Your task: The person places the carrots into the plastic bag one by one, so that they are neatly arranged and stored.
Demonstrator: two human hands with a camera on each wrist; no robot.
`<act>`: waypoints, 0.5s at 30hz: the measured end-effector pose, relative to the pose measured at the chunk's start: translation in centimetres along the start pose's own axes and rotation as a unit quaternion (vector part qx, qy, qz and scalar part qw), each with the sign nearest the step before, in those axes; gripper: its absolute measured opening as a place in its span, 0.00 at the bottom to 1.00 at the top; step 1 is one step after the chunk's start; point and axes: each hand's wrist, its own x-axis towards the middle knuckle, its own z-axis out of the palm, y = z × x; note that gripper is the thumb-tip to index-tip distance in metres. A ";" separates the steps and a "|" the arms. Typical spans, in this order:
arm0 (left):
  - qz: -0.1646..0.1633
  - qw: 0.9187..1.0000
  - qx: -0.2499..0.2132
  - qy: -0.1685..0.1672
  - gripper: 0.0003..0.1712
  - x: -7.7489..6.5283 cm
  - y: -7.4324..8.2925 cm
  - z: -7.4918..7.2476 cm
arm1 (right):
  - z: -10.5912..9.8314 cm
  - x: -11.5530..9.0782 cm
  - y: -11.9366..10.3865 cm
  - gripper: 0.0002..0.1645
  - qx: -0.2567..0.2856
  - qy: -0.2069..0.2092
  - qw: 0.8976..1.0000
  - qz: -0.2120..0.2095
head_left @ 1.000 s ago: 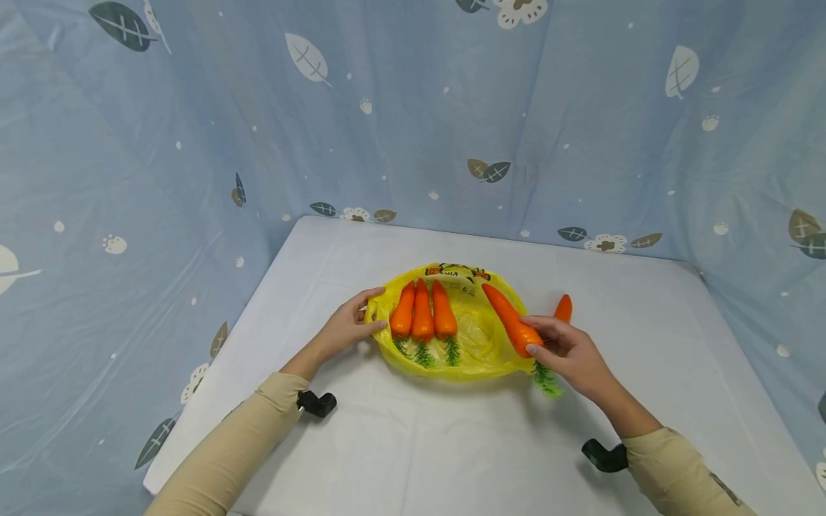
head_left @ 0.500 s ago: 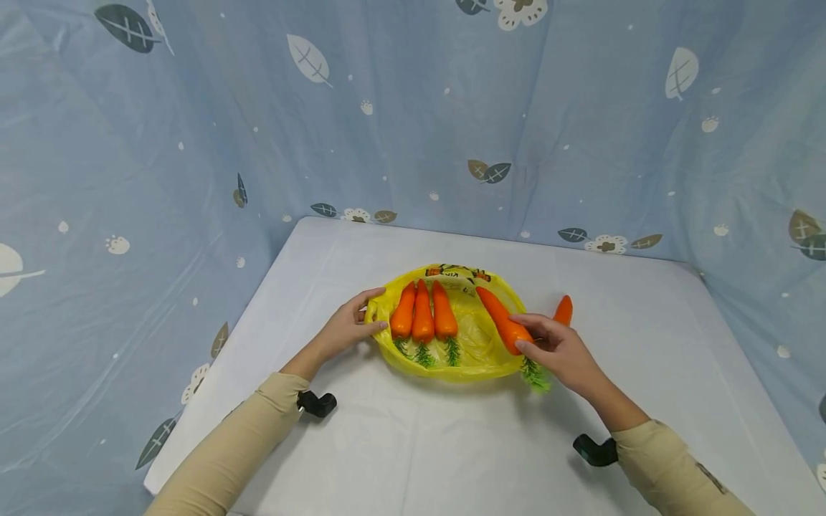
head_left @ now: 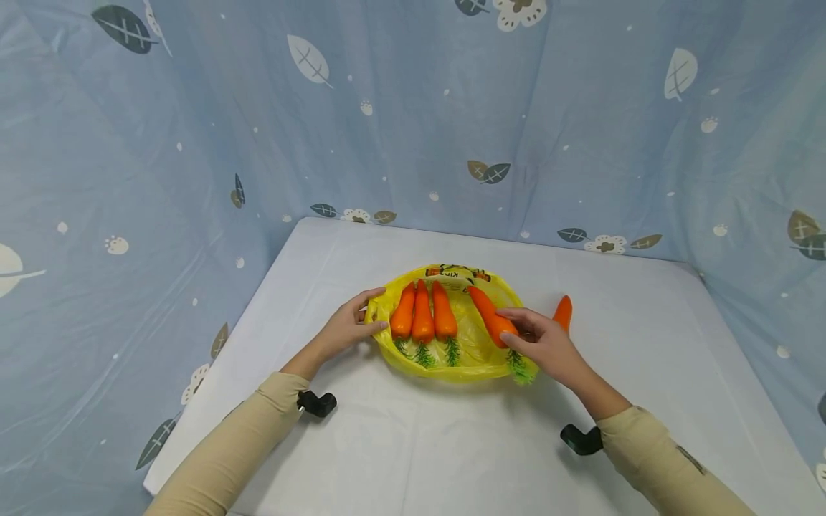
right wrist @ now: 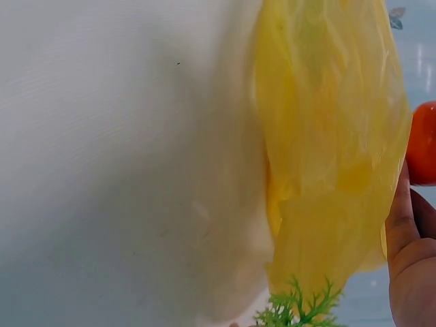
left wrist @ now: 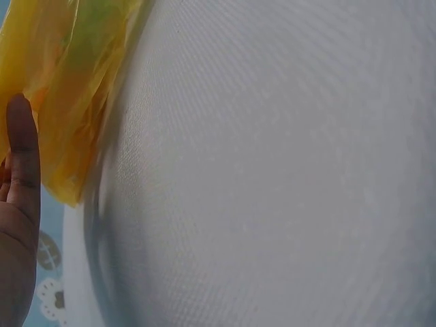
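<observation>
A yellow plastic bag point(head_left: 474, 365) lies with its mouth spread wide on the white table, three orange toy carrots point(head_left: 422, 315) side by side in its left half, green tops toward me. My left hand point(head_left: 351, 322) grips the bag's left rim, its thumb on the yellow film in the left wrist view. Over the right half of the mouth, my right hand point(head_left: 545, 340) pinches another carrot point(head_left: 488, 315) near its thick end, the tip pointing away and the green top overlapping the near right rim. The right wrist view shows that carrot point(right wrist: 424, 143) beyond the bag's side.
One more carrot point(head_left: 563, 312) lies on the white table point(head_left: 400, 437) right of the bag, partly hidden behind my right hand. Its green top point(right wrist: 300, 310) shows at the bottom of the right wrist view. A blue patterned cloth point(head_left: 413, 129) hangs behind the table.
My right hand has moved left with the carrot, bringing it from the bag's right rim farther in over the mouth. The left hand and the three carrots have stayed put.
</observation>
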 end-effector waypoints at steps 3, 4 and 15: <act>0.001 1.000 0.001 0.001 0.42 0.0 0.0 0.0 | 0.2 0.4 0.1 0.26 0.005 -0.003 1.000 0.005; 0.002 1.000 0.000 0.001 0.42 0.0 0.0 0.0 | 0.3 0.5 0.0 0.26 0.009 -0.003 1.000 0.006; 0.000 1.000 -0.001 0.000 0.42 0.0 0.0 0.0 | 0.9 1.7 0.0 0.27 0.028 -0.012 0.999 0.011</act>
